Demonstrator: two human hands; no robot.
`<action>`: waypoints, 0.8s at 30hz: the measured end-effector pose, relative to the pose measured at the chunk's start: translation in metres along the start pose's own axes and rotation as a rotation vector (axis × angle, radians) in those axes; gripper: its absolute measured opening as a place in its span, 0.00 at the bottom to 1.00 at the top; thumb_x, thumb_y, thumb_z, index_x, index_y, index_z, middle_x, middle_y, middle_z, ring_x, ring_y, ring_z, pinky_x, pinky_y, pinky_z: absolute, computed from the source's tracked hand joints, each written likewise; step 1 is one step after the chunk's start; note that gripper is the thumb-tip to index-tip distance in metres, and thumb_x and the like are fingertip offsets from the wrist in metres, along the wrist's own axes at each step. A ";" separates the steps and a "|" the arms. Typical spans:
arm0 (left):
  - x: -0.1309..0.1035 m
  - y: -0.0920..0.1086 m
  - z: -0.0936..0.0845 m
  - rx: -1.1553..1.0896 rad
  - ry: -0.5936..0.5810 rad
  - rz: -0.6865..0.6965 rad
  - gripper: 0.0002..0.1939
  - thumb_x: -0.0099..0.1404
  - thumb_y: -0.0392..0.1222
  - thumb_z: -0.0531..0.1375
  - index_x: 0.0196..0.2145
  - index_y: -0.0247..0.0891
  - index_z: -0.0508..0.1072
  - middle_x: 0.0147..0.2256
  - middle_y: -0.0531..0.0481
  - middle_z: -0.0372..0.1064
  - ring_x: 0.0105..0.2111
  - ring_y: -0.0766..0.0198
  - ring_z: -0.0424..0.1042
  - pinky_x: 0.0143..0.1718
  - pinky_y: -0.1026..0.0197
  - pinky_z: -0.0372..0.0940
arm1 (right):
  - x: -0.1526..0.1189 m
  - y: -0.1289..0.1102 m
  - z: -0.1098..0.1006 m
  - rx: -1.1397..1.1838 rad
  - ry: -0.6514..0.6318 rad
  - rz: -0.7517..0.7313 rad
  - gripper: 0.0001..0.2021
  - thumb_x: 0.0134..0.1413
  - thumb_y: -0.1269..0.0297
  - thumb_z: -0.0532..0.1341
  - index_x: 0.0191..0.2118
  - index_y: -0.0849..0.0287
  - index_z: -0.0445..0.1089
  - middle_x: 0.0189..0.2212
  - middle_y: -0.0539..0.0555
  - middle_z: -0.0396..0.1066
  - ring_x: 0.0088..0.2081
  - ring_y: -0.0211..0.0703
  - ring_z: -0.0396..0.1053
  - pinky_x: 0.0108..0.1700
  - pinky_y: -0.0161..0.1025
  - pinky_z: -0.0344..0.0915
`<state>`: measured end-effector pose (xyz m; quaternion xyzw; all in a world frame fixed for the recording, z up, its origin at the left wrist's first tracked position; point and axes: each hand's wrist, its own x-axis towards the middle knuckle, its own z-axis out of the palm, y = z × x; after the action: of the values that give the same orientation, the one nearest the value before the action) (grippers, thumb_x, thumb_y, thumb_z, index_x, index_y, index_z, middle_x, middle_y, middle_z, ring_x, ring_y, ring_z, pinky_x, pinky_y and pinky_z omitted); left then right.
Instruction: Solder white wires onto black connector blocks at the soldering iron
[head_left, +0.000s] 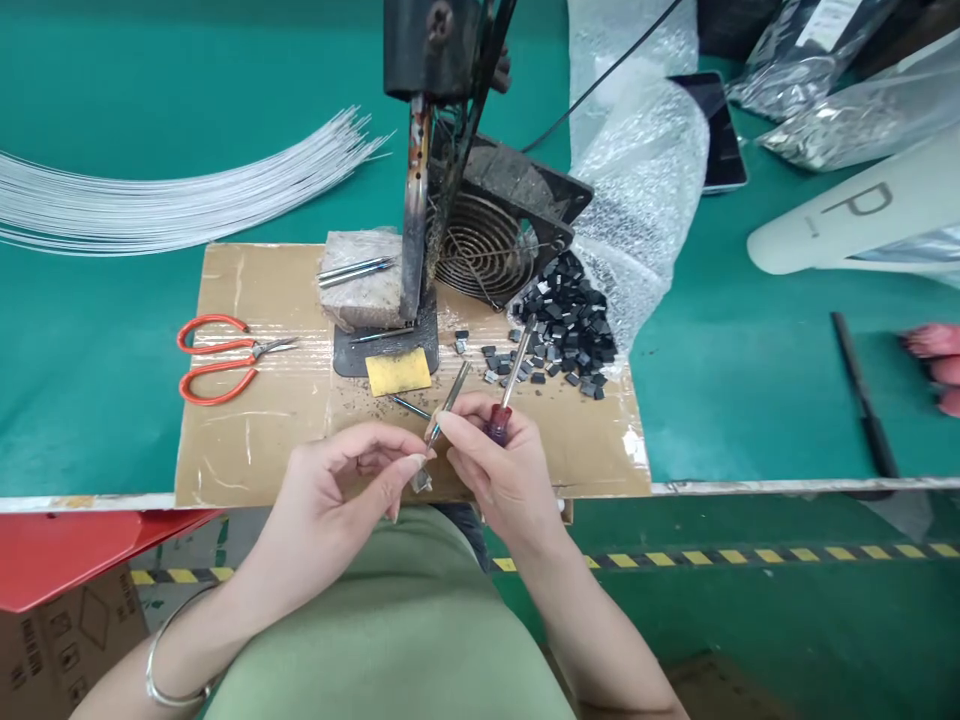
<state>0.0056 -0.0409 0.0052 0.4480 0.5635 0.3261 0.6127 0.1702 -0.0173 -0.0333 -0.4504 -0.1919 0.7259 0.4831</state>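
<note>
Near the front edge of the brown cardboard, my left hand pinches a small grey piece, partly hidden by the fingertips. My right hand grips slim metal tweezers between thumb and finger, pointing down at the left fingertips. It also holds a screwdriver with a dark red handle, its shaft slanting up and away. Just beyond the hands are a yellow pad and a thin metal tool. Small black parts lie piled at the right, with several loose ones beside them.
Orange-handled scissors lie left. A dark upright stand rises behind the hands, beside a wrapped block and a fan. White wires spread back left; bubble wrap and a black-handled tool are right.
</note>
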 end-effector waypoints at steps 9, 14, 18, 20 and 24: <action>0.000 0.003 -0.001 0.009 0.003 0.005 0.03 0.70 0.39 0.66 0.40 0.41 0.81 0.25 0.57 0.70 0.23 0.74 0.66 0.24 0.73 0.61 | 0.002 -0.001 0.001 0.017 -0.040 0.054 0.16 0.47 0.57 0.78 0.30 0.59 0.73 0.13 0.38 0.55 0.14 0.25 0.43 0.17 0.29 0.39; -0.001 0.004 -0.001 0.003 -0.001 0.013 0.03 0.70 0.39 0.66 0.40 0.40 0.81 0.25 0.56 0.71 0.23 0.73 0.66 0.24 0.72 0.60 | 0.002 -0.001 0.001 0.001 -0.067 0.071 0.16 0.48 0.56 0.77 0.30 0.59 0.72 0.14 0.39 0.56 0.15 0.25 0.43 0.17 0.29 0.39; 0.000 0.003 -0.001 -0.005 0.008 0.008 0.04 0.69 0.40 0.66 0.40 0.39 0.81 0.25 0.55 0.71 0.23 0.72 0.66 0.24 0.70 0.61 | 0.003 0.000 0.001 0.009 -0.072 0.065 0.16 0.50 0.56 0.76 0.30 0.58 0.72 0.14 0.38 0.55 0.14 0.25 0.42 0.17 0.29 0.39; 0.000 0.003 -0.001 -0.010 0.015 0.002 0.04 0.69 0.40 0.67 0.40 0.39 0.81 0.24 0.55 0.71 0.22 0.72 0.66 0.24 0.70 0.61 | 0.003 0.000 0.002 0.015 -0.080 0.061 0.15 0.50 0.57 0.76 0.31 0.58 0.72 0.14 0.38 0.55 0.14 0.25 0.42 0.17 0.29 0.39; 0.000 0.004 -0.001 -0.041 0.013 -0.019 0.03 0.69 0.40 0.67 0.40 0.40 0.81 0.25 0.55 0.72 0.22 0.73 0.66 0.24 0.71 0.61 | 0.004 0.000 0.003 -0.004 -0.091 0.054 0.15 0.51 0.56 0.76 0.31 0.59 0.72 0.14 0.38 0.55 0.14 0.25 0.42 0.17 0.29 0.40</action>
<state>0.0050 -0.0392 0.0085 0.4280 0.5648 0.3346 0.6212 0.1670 -0.0138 -0.0335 -0.4230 -0.2025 0.7580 0.4532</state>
